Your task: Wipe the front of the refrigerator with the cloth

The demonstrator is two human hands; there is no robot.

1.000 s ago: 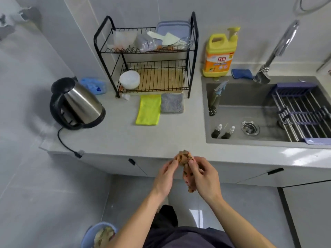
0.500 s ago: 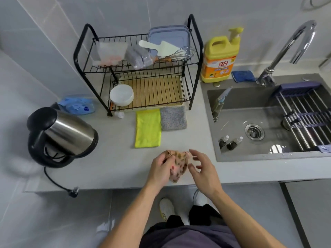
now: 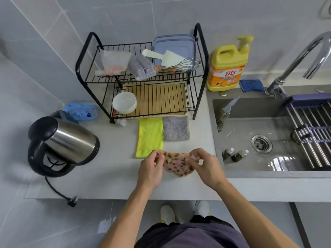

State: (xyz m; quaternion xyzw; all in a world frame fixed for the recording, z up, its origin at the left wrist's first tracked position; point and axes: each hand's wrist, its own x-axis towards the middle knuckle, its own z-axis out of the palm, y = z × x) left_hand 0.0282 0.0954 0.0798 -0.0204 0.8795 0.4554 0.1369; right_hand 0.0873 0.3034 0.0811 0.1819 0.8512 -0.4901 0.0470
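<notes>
A pink cloth with brown spots (image 3: 176, 164) is stretched between both hands just above the grey counter (image 3: 111, 176). My left hand (image 3: 150, 169) pinches its left top corner. My right hand (image 3: 206, 167) pinches its right top corner. The cloth hangs slack in the middle, its lower edge close to the counter. No refrigerator is in view.
A yellow cloth (image 3: 149, 136) and a grey speckled cloth (image 3: 176, 128) lie just beyond my hands. A steel kettle (image 3: 62, 142) stands at left, a black dish rack (image 3: 143, 77) behind. The sink (image 3: 268, 136) with small bottles is at right, a yellow detergent bottle (image 3: 226, 68) behind it.
I have stepped up to the counter and the view has tilted down. The bunched cloth has been pulled open between my two hands over the counter.
</notes>
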